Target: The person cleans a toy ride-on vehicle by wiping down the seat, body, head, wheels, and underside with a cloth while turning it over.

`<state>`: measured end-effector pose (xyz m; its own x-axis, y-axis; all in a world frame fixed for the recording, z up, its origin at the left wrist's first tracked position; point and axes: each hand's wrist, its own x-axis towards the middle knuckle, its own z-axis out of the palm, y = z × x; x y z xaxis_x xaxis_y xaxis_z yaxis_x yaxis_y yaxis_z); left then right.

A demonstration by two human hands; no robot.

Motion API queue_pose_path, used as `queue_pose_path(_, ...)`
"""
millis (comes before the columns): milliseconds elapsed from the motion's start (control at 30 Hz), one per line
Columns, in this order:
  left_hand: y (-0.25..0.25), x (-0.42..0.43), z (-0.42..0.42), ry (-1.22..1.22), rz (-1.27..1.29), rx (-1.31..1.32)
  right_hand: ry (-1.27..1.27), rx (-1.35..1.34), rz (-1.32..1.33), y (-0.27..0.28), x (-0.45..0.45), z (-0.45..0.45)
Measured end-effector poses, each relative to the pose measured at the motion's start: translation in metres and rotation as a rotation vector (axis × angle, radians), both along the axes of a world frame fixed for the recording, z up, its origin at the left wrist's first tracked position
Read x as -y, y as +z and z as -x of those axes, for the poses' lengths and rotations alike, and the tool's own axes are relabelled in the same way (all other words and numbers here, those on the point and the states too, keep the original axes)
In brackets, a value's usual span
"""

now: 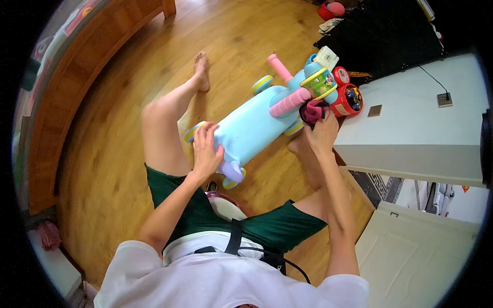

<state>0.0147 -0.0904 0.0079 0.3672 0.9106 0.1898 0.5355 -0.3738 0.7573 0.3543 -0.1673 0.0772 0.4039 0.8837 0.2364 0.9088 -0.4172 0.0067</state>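
A light blue ride-on toy [251,123] with pink handlebar grips and blue-yellow wheels stands on the floor between my legs. My left hand [206,154] lies with fingers spread on the rear end of its seat, beside the lilac tail piece [231,170]. At the toy's front, my right hand [323,134] has its fingers closed on a dark red cloth [314,111] with black parts, just below the near pink grip [290,102]. How far the cloth touches the toy cannot be made out.
Red round containers [354,100], one filled with small colourful pieces, stand past the toy's front near a white wall [400,118]. A wooden bed frame [87,77] curves along the left. A white door [411,251] is at lower right. Wood flooring [113,205] surrounds the toy.
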Motion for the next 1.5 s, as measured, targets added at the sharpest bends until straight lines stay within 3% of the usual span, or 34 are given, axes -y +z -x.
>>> queue_pose_path(133, 0.003, -0.001, 0.005, -0.076, -0.001, -0.046, 0.111, 0.015, -0.228, -0.009, -0.015, -0.020)
queue_pose_path(267, 0.006, 0.000, 0.001, -0.060, -0.012, -0.055, 0.028, -0.287, 0.070, -0.004, -0.020, -0.049)
queue_pose_path(367, 0.011, 0.001, 0.001, -0.047, 0.005, -0.034, 0.198, -0.858, -0.069, -0.025, -0.018, -0.085)
queue_pose_path(400, 0.013, 0.001, 0.001, -0.044, 0.003, -0.036, 0.040, -1.114, -0.134, -0.007, -0.019, -0.070)
queue_pose_path(467, 0.014, 0.001, 0.001, -0.038, -0.004, -0.045, -0.193, -1.503, 0.010, 0.013, -0.019, -0.070)
queue_pose_path(533, 0.012, 0.000, 0.001, -0.038, -0.014, -0.064, -0.529, -1.953, 0.092, 0.000, -0.017, -0.085)
queue_pose_path(633, 0.013, 0.001, -0.001, -0.022, -0.010, -0.075, -0.503, -2.131, -0.012, -0.042, -0.014, -0.105)
queue_pose_path(667, 0.013, 0.002, -0.002, -0.008, -0.023, -0.070, -0.596, -2.037, -0.032, -0.039, -0.010, -0.106)
queue_pose_path(767, 0.015, 0.002, -0.002, 0.007, -0.051, -0.067, -0.446, -1.695, -0.197, -0.011, -0.015, -0.082)
queue_pose_path(867, 0.017, 0.002, -0.005, 0.033, -0.035, -0.061, -0.417, -1.564, 0.091, -0.006, -0.011, -0.096)
queue_pose_path(967, 0.018, 0.002, -0.004, 0.028, -0.041, -0.070, -0.352, -1.194, 0.382, -0.011, -0.010, -0.100)
queue_pose_path(1000, 0.018, 0.002, -0.005, 0.032, -0.047, -0.065, -0.332, -1.072, 0.366, 0.005, -0.012, -0.081)
queue_pose_path(1100, 0.017, 0.003, -0.005, 0.044, -0.051, -0.046, 0.147, -0.713, -0.237, -0.021, 0.000, -0.056)
queue_pose_path(1233, 0.018, 0.003, -0.004, 0.048, -0.036, -0.022, 0.263, -0.638, -0.470, -0.015, 0.012, 0.024)
queue_pose_path(1433, 0.014, 0.002, 0.000, 0.015, 0.009, 0.001, 0.567, -0.729, -0.233, 0.013, -0.001, 0.080)
queue_pose_path(1500, 0.014, 0.003, 0.000, 0.010, 0.010, 0.007, 0.664, -0.581, -0.174, 0.030, -0.020, 0.084)
